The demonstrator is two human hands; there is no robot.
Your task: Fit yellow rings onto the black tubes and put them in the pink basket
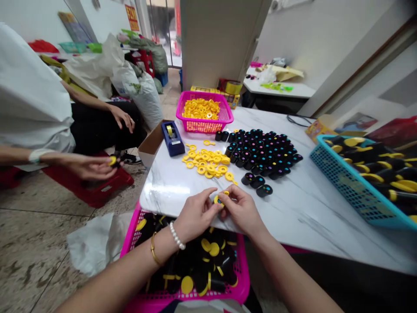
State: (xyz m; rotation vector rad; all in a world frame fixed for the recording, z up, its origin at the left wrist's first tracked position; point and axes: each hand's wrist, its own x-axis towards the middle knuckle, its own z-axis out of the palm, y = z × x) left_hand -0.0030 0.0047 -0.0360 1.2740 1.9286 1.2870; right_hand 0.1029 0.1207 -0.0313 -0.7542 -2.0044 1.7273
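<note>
A small yellow ring (217,199) is held between the fingertips of the left hand (195,214) and the right hand (241,209); both hands are closed on it in a pinch, at the near edge of the marble table (312,208). It seems a dark piece is pressed against the ring, but this cannot be told clearly. The grip is kept directly above a pink basket (243,282) below the table edge, in which black and yellow finished pieces (208,261) are collected, probably so that a part can be dropped straight down.

Just beyond the grip, a loose heap of yellow rings (208,163) is spread within easy reach, and to the right of it black caps (263,152) are stood in rows, three of them apart and nearer to the hands. Farther behind, a second pink basket (224,114) filled with rings is placed, with a blue tape dispenser (172,139) to its left. Far to the right of the grip a blue basket (352,191) with black and yellow handles is seen.

To the left, another person (32,108) is seated on the tiled floor side, and a small yellow part is held in that person's hands (94,167). Bags and shelves are seen in the background.
</note>
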